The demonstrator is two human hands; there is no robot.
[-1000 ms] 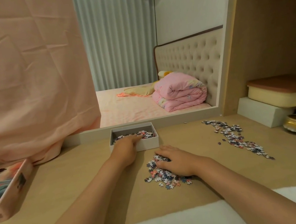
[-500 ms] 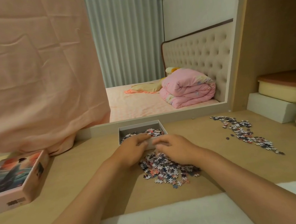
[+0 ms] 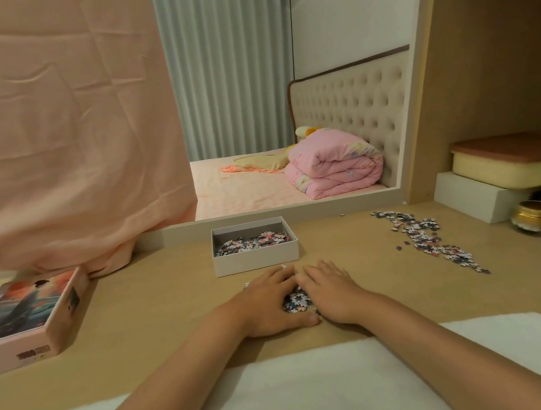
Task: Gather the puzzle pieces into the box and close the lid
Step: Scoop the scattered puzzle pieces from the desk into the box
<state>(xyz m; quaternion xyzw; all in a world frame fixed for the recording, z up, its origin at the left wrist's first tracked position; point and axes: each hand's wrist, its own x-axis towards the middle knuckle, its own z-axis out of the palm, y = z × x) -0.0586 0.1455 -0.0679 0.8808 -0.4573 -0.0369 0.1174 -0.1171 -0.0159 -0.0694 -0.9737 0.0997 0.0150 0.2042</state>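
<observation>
I sit at a pale wooden desk (image 3: 146,304) with a peach cloth (image 3: 61,133) hanging on my left and a wood-panelled niche (image 3: 493,54) on my right. Ahead I see a bed with a tufted cream headboard (image 3: 349,109), a folded pink quilt (image 3: 333,168) and grey-green pleated curtains (image 3: 229,75). The light is warm and dim.

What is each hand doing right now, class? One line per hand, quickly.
Left hand: open, cupped against the pile of puzzle pieces, not gripping.
Right hand: open, cupped against the same pile from the other side.
</observation>
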